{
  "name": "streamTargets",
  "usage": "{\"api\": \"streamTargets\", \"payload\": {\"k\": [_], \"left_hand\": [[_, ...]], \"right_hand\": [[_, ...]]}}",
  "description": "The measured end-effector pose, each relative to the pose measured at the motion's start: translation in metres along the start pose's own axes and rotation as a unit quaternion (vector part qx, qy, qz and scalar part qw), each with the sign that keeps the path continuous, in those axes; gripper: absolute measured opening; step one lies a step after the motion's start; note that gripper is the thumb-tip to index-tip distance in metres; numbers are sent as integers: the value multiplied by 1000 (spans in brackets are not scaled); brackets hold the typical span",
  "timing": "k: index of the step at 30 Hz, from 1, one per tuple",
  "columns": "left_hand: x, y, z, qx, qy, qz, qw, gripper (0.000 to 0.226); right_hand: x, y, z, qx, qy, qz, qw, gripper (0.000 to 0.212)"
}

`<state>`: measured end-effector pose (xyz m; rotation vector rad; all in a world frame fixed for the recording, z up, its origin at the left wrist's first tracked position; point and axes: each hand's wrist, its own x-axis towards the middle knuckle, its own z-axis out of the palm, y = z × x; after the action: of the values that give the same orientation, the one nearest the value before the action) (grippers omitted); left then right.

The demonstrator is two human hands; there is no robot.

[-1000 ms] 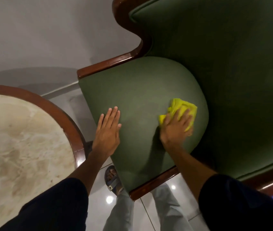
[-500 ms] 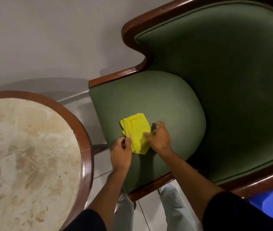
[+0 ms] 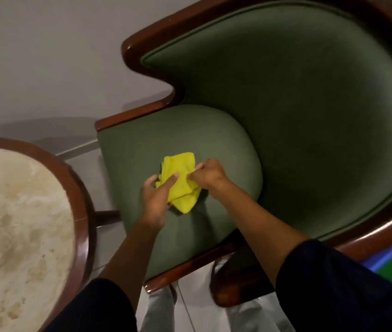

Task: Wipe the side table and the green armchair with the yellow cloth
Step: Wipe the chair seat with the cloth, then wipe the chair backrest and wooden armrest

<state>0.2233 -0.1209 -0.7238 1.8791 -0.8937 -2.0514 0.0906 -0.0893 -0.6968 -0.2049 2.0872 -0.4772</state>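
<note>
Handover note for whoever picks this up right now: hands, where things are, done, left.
Left hand: pinching the near-left side of the yellow cloth.
Right hand: pinching the cloth's right edge.
Cloth: bunched, held by both hands at the green armchair, over its padded left arm; wiping paused, apparently refolding it.
Side table: to the left, nothing on its visible part; stains or veining on its top, so it can't be confirmed as wiped.
Left: finish the fold, wipe the arm, seat and backrest; check the table.
</note>
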Motion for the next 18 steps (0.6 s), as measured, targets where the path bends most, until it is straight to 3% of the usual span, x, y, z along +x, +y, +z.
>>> {"api": "streamTargets", "payload": {"k": [3, 5, 8, 9, 11, 14, 16, 18], "left_hand": [[-17, -4, -35, -108, -122, -140, 977, 44], [-29, -13, -46, -119, -162, -162, 966, 49], [-46, -30, -47, -154, -168, -147, 963, 47], [-51, -33, -46, -133, -143, -121, 973, 44], [-55, -30, -39, 15, -57, -27, 998, 44], [-59, -20, -7, 246, 39, 99, 963, 51], [-64, -16, 22, 278, -6, 138, 951, 52], [-66, -13, 44, 240, -71, 131, 959, 51]], "right_hand": [[-23, 0, 4, 85, -72, -6, 994, 28], [-43, 4, 1, 83, -97, -15, 992, 23], [-74, 11, -9, -117, -39, -77, 989, 26], [-86, 12, -15, -194, 13, -115, 974, 31], [-110, 6, -39, -296, 155, -202, 921, 33], [-123, -7, -91, -366, 307, -267, 837, 28], [-128, -12, -116, -421, 294, -269, 815, 29], [-133, -11, -118, -500, 221, -277, 790, 36]]}}
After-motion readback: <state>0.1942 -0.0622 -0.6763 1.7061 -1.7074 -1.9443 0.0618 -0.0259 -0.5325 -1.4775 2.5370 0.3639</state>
